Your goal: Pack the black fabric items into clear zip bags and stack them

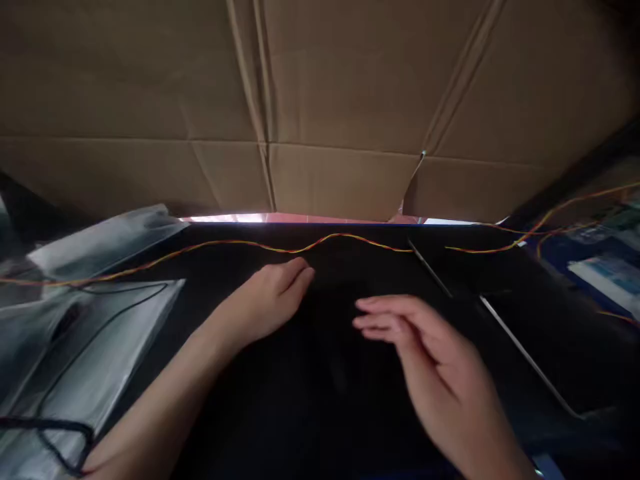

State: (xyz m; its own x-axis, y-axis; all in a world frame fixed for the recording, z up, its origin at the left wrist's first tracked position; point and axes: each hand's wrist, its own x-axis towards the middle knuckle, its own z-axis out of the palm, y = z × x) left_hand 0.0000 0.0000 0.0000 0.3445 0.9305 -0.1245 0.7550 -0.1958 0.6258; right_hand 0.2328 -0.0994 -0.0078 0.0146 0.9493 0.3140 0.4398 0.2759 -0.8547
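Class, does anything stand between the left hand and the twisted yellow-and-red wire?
Nothing visible does: the wire runs just beyond the knuckles of the left hand, above the black surface in view; whether they touch is unclear.

Yeah, I see big ol' cardboard (345,80) beyond the grip, plus plastic bags (115,240) and a black cord (50,424) left of it.

no readable text or labels

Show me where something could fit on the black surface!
Between the left hand and right hand, below the coloured wire, the black surface looks bare, though dark. Plastic bags and a black cord crowd the left; thin strips and a pale block, the right.
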